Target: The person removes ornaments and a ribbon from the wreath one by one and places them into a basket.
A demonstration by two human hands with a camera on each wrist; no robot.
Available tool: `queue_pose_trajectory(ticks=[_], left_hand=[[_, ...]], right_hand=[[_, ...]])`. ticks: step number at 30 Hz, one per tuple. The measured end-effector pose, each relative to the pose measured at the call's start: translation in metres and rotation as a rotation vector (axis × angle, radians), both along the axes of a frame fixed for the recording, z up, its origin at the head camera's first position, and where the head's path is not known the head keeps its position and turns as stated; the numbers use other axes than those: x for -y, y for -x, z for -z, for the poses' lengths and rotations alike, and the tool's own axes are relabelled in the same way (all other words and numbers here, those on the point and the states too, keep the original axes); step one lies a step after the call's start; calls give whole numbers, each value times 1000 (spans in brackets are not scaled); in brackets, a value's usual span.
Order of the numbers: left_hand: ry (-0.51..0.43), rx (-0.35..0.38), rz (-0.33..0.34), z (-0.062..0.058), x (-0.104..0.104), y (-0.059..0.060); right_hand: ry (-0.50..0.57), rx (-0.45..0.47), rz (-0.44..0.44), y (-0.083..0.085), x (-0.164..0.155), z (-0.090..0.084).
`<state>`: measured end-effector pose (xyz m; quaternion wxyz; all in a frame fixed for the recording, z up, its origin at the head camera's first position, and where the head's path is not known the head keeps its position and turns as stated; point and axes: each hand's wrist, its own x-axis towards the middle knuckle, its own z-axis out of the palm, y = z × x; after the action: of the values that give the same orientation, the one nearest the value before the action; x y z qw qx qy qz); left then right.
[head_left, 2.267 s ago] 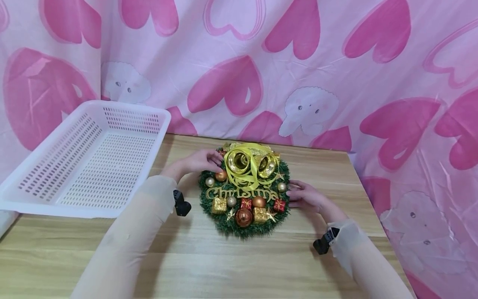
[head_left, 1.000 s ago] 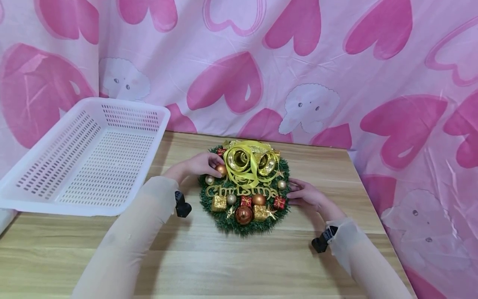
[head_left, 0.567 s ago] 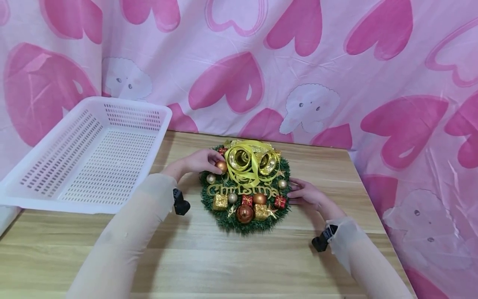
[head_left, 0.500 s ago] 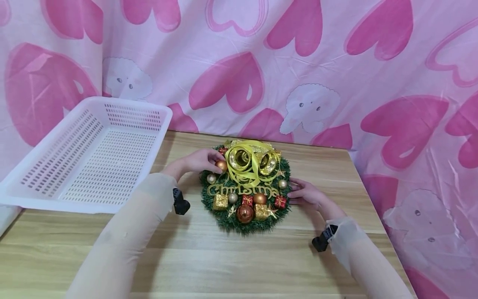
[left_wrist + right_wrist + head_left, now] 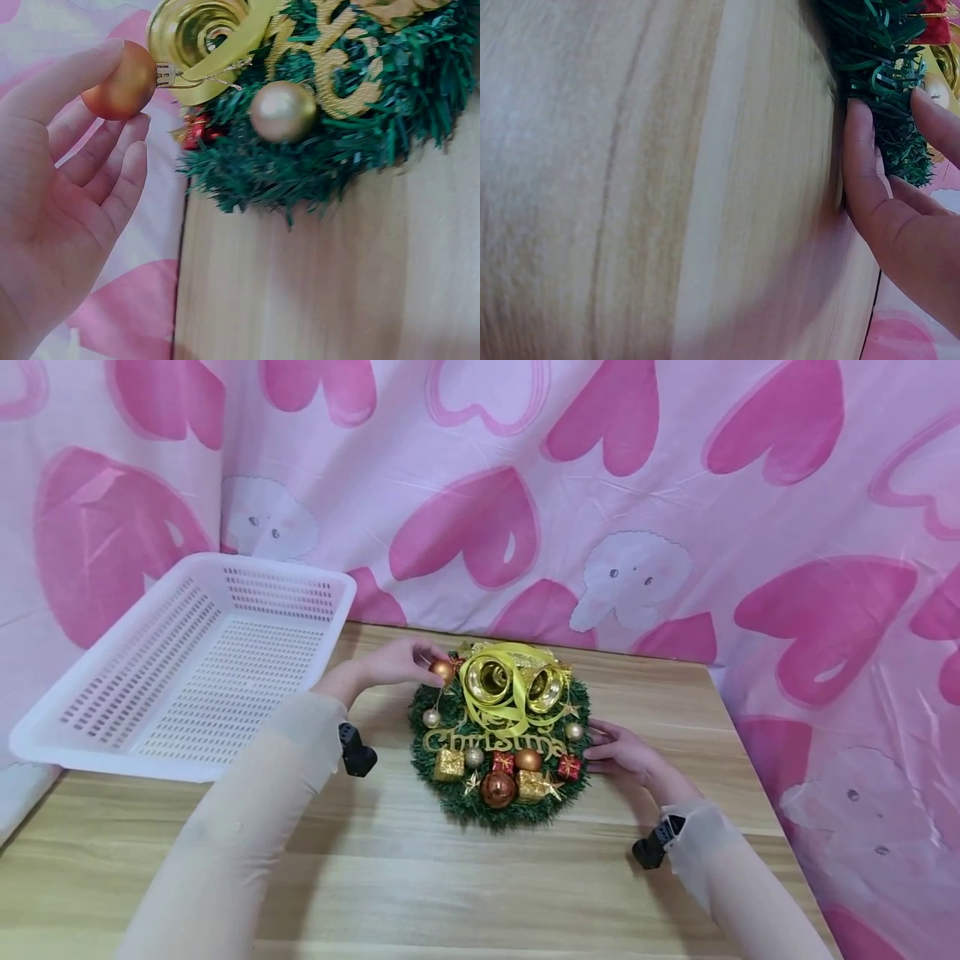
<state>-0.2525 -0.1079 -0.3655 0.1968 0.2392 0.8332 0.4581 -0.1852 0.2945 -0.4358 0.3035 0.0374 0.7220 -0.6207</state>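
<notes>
Pinching an orange ball [image 5: 126, 86], the left hand [image 5: 393, 662] hovers by the wreath [image 5: 495, 739]; the right hand [image 5: 622, 753], thumb spread from fingers, touches it; a white basket [image 5: 236, 689] stands nearby.

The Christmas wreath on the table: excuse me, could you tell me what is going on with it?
A person's left hand pinches a copper-coloured ball at the upper left edge of the wreath; whether its gold tie is fastened there, I cannot tell. The right hand touches the wreath's right side. The wreath lies on the wooden table, with a white basket to its left.
</notes>
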Motion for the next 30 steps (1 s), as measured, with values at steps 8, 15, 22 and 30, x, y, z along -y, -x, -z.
queue_pose_trajectory(ticks=[8, 15, 22, 30], left_hand=[[9, -30, -40, -16, 13, 3], [28, -70, -65, -29, 25, 5], [21, -116, -103, -40, 36, 8], [41, -126, -161, -52, 53, 6]], right_hand=[[5, -6, 4, -1, -2, -2], [-1, 3, 0, 1, -2, -2], [-6, -3, -8, 2, -5, 0], [-10, -12, -29, 1, -4, 2]])
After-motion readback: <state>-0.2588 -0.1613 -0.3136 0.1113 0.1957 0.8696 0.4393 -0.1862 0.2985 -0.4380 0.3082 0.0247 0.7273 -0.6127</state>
